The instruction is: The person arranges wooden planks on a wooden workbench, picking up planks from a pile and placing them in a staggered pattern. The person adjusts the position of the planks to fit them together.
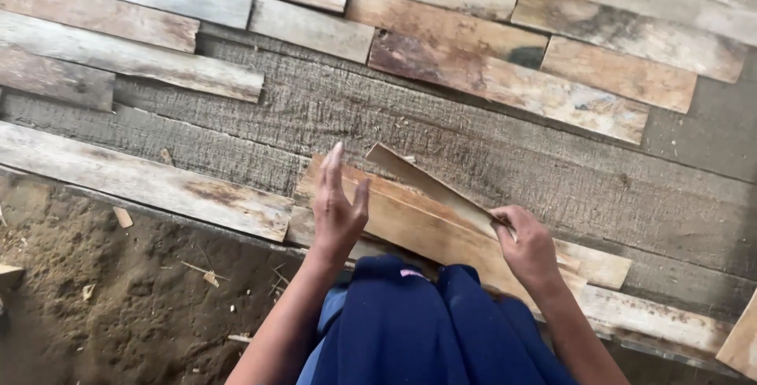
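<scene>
My left hand [337, 208] hovers with fingers spread over the left end of a small stack of thin wood strips [410, 223] that lies across my lap on dark blue cloth [410, 326]. It holds nothing. My right hand [527, 245] pinches the near end of one thin pale strip [426, 184], which angles up and to the left above the stack. The rest of the stack rests flat under both hands.
Rough grey planks [473, 133] form the surface ahead. Many weathered wood slats [489, 78] lie in rows at the back and on the left [150, 180]. Sawdust-covered ground [118, 298] with small chips is at lower left. Another board edge [741, 342] shows at lower right.
</scene>
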